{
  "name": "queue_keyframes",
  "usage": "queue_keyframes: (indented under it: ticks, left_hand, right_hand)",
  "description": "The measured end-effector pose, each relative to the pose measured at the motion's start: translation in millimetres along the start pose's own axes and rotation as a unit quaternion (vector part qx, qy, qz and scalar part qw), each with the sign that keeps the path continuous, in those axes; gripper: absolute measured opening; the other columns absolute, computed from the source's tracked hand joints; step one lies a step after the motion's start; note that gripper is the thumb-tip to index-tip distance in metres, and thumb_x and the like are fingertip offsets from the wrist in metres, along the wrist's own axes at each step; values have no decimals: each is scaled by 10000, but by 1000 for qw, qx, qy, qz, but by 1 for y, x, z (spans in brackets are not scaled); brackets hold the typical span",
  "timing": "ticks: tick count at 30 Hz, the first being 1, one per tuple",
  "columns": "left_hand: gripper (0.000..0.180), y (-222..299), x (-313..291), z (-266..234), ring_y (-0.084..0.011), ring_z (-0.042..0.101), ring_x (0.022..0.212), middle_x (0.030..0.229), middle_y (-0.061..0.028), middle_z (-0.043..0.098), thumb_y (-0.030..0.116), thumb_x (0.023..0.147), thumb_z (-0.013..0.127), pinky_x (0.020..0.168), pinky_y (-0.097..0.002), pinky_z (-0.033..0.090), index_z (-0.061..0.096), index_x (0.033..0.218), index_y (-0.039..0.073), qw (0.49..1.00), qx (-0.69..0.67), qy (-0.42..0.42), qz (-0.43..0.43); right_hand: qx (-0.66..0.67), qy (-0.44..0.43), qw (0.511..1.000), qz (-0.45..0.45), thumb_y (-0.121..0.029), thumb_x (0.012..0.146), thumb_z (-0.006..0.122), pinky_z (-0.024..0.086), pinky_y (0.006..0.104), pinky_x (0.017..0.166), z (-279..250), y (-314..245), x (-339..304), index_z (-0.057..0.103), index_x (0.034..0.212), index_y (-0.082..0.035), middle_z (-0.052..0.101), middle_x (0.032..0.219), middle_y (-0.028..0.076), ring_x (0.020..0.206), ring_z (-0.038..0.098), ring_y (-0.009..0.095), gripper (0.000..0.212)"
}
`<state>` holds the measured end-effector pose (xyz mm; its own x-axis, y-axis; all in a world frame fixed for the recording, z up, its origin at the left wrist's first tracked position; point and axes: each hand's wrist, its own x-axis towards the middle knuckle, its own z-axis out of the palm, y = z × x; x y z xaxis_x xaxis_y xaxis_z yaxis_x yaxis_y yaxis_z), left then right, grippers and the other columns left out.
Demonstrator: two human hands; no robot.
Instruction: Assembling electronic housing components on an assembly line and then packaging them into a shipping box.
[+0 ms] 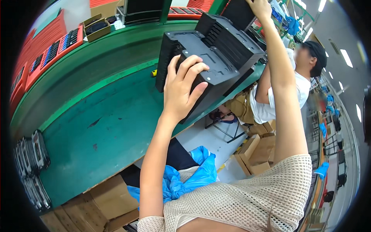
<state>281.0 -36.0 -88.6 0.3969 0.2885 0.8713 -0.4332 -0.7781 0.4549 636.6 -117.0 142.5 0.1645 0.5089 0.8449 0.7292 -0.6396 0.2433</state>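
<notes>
My left hand (182, 85) rests on the near corner of a stack of black molded plastic trays or housings (216, 62). Its fingers are spread and bent over the top edge, with the thumb apart along the side; it does not close round the stack. My right arm stretches up and away. At the upper edge of the view my right hand (261, 8) is beside a tall black panel-like piece (235, 13) behind the stack. The picture's edge cuts off part of its fingers, so its grip is hidden.
The stack stands on a green bench (104, 127). Metallic black parts (33, 166) lie at its left end. Red trays (58, 52) and a small cardboard box (96, 28) line the shelf behind. A co-worker (282, 85) sits at the right, near open cartons (257, 152).
</notes>
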Motion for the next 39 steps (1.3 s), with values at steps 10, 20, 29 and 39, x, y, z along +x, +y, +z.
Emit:
queue_keyframes:
  ticks: [10, 20, 29, 39]
  left_hand:
    - [302, -4, 3, -1, -385, 426, 1161, 1215, -5, 526, 380, 877, 581, 1007, -490, 356, 583, 1097, 174, 1000, -15, 0, 9]
    - [396, -8, 0, 5, -327, 470, 1145, 1214, -30, 544, 480, 923, 472, 1080, -488, 270, 612, 1087, 147, 1000, -25, 12, 8]
    - [321, -6, 0, 4, -380, 435, 1140, 1201, -2, 524, 393, 863, 594, 1019, -512, 342, 583, 1105, 181, 1000, -16, 13, 22]
    - [323, -8, 0, 4, -379, 440, 1140, 1206, -3, 525, 400, 871, 583, 1022, -513, 337, 583, 1110, 184, 1000, -14, 8, 21]
  right_hand:
    - [-66, 69, 994, 56, -405, 852, 617, 508, 434, 756, 1, -16, -2, 706, 978, -111, 686, 923, 155, 864, 651, 345, 332]
    - [-68, 95, 992, 44, -393, 875, 580, 504, 437, 777, 5, -9, -1, 709, 987, -124, 686, 921, 156, 860, 652, 350, 318]
    - [-78, 108, 988, 71, -382, 875, 566, 507, 454, 770, -2, -24, -8, 709, 982, -127, 684, 915, 164, 848, 653, 358, 310]
    - [-92, 114, 985, 88, -353, 871, 553, 510, 459, 762, 2, -21, -7, 705, 967, -127, 682, 901, 161, 835, 653, 360, 289]
